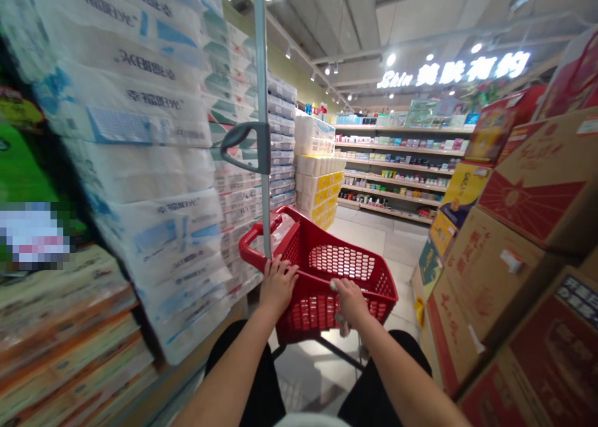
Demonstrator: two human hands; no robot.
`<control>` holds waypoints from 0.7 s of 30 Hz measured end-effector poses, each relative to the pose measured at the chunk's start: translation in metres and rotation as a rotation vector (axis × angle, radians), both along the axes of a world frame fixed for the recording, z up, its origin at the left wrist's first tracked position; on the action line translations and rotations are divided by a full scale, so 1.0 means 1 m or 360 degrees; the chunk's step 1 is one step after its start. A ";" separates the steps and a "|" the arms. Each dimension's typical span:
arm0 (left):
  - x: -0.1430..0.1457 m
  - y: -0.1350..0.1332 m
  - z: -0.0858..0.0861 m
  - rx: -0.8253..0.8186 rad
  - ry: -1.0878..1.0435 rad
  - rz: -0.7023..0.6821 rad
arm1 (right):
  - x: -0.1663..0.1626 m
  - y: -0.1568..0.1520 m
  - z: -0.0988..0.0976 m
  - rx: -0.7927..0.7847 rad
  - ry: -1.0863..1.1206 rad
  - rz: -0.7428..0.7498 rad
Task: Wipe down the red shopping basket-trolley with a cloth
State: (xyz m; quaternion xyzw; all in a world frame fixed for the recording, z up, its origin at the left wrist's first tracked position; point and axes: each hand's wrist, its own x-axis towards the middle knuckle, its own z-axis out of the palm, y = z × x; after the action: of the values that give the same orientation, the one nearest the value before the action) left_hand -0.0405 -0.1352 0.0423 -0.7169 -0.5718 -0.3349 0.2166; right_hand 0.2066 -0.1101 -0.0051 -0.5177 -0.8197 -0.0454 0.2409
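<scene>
A red plastic shopping basket [374, 290] on wheels stands in the aisle right in front of me. A grey metal pull-handle pole [263, 103] rises from its near left corner, with a dark grip [245, 140] partway up. My left hand [278, 287] rests on the basket's near rim beside the pole, fingers curled over the edge. My right hand [348, 299] is closed on the near rim further right, with a bit of white material under the fingers. The basket's inside looks bare apart from something clear at its far left.
Stacked packs of tissue rolls [154, 165] tower on the left, cardboard boxes [527, 227] line the right. More yellow and white packs [322, 177] stand ahead. Shelves of small goods [402, 171] cross the far end. Tiled floor [369, 234] runs between.
</scene>
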 end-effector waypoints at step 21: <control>-0.077 0.029 0.008 -0.0126 0.0126 0.0048 | -0.070 -0.016 0.004 -0.0127 -0.0065 0.0098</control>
State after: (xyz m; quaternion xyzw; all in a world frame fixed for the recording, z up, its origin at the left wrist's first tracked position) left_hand -0.1171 -0.1059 0.0502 -0.7290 -0.5863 -0.2801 0.2154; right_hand 0.1364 -0.1257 -0.0014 -0.5005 -0.8410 -0.0157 0.2046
